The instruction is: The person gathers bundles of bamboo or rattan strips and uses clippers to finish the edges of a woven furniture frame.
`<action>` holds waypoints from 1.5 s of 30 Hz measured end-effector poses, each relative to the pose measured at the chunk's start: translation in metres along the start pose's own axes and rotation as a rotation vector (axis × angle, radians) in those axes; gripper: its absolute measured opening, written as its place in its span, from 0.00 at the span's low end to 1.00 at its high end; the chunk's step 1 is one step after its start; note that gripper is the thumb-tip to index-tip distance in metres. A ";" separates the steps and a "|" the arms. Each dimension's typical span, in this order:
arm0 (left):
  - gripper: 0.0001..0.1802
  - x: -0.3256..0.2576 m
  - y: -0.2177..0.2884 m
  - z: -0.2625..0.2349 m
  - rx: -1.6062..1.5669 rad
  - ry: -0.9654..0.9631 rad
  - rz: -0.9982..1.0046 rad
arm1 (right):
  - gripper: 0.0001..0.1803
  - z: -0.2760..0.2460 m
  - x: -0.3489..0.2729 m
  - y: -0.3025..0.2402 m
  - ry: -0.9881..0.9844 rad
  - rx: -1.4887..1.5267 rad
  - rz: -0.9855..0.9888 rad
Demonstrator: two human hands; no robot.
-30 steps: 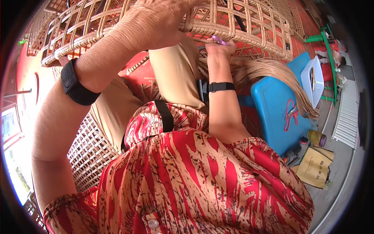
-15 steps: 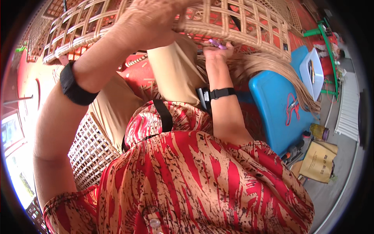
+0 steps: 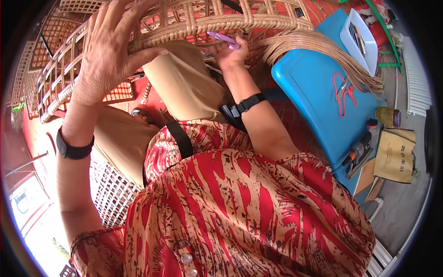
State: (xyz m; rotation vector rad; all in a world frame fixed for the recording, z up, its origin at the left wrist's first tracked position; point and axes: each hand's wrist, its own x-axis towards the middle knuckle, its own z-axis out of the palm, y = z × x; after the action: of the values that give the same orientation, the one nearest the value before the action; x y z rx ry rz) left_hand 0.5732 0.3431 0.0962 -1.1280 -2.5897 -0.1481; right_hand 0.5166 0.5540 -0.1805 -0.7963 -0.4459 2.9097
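Observation:
A woven rattan piece with an open lattice and a thick wrapped rim (image 3: 194,28) lies across my lap at the top. My left hand (image 3: 107,55) rests against its lattice, fingers stretched and spread, thumb below the rim. Under the rim, to the right, my right hand (image 3: 232,57) is palm up with fingers curled round a small purple-handled tool (image 3: 222,38). The tool's working end is hidden, so its kind is unclear. Beside that hand, a bundle of long tan rattan strands (image 3: 318,48) runs over a blue stool or table (image 3: 300,81).
Red-handled snips (image 3: 344,94) and a white bin (image 3: 362,44) with tools lie on the blue surface. Beyond its edge are a jar (image 3: 387,117) and a brown paper bag (image 3: 394,157). More woven rattan pieces (image 3: 55,39) stand at the far left; a lattice seat (image 3: 113,191) is below my left side.
My left hand has shifted left along the rim and its fingers have spread. My right hand, still holding the purple-handled tool, sits further left and higher in view. The view has turned slightly.

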 end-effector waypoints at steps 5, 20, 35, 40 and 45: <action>0.19 0.005 0.026 0.013 0.062 0.354 0.315 | 0.19 0.000 -0.003 -0.002 -0.107 -0.062 -0.002; 0.20 0.080 0.050 0.225 -0.164 -0.019 0.158 | 0.26 -0.005 -0.022 -0.007 -0.420 0.073 0.118; 0.28 0.101 -0.029 0.276 -0.708 -0.623 -0.597 | 0.12 -0.041 -0.055 -0.018 -0.209 -0.184 0.206; 0.27 0.115 -0.029 0.265 -0.825 -0.668 -0.599 | 0.11 -0.032 -0.044 -0.022 -0.103 -0.148 0.117; 0.21 0.109 -0.024 0.269 -1.173 -0.350 -0.862 | 0.09 -0.051 -0.025 -0.019 -0.329 -0.670 -0.227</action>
State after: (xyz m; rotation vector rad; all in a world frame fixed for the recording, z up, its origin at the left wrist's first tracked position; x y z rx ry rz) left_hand 0.4211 0.4606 -0.1228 -0.0976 -3.0918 -1.9703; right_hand 0.5646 0.5813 -0.2045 -0.2675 -1.4793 2.6686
